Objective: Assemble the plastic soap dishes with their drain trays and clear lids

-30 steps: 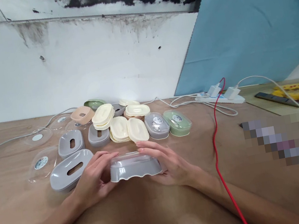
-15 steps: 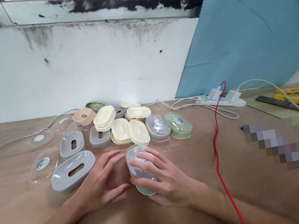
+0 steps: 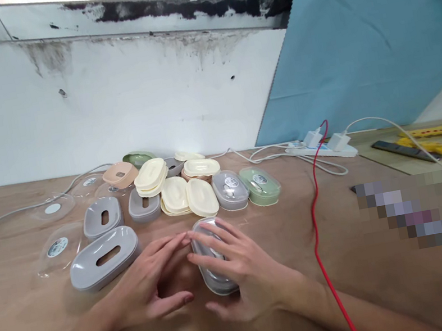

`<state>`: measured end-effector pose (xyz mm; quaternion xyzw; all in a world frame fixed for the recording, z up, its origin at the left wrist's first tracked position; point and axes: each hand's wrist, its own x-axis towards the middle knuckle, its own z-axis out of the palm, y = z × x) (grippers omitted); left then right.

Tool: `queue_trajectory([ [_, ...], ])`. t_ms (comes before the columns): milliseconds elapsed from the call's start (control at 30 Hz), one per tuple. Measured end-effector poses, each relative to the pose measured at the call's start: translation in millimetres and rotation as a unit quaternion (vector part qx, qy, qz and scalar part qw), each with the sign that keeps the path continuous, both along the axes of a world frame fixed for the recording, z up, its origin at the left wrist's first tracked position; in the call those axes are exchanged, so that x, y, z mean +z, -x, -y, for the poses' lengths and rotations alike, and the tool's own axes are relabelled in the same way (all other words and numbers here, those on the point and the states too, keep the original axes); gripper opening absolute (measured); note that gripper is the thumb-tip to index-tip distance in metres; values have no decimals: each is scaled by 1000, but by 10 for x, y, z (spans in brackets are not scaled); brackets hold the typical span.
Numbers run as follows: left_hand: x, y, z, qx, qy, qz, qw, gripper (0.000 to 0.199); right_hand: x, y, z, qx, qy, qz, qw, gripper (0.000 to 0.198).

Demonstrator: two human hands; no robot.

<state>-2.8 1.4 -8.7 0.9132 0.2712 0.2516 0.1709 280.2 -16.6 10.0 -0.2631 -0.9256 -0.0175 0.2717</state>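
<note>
Tabletop (image 3: 286, 234) between gray box (image 3: 212, 280), red cable (image 3: 316, 240); right hand (image 3: 250, 269) atop box, left hand (image 3: 143, 284) near edge, grips spread.

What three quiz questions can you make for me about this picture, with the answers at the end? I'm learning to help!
1. What is the right hand spread over?

2. True or false: the left hand is clenched in a tight fist.

3. What colour is the cable that runs down to the picture's bottom edge?
A) blue
B) red
C) black

Key:
1. A grey box.
2. False; it is open.
3. B
</note>
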Motion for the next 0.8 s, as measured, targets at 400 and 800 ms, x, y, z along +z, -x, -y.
queue_trajectory([
  [400, 51, -19, 9, 8, -5, -28, 1000, 84, 2, -30, -46, -248, -32, 6, 968, 53],
  [800, 77, -23, 10, 12, -4, -3, 1000, 76, -48, -469, -498, -274, -25, 37, 961, 53],
])
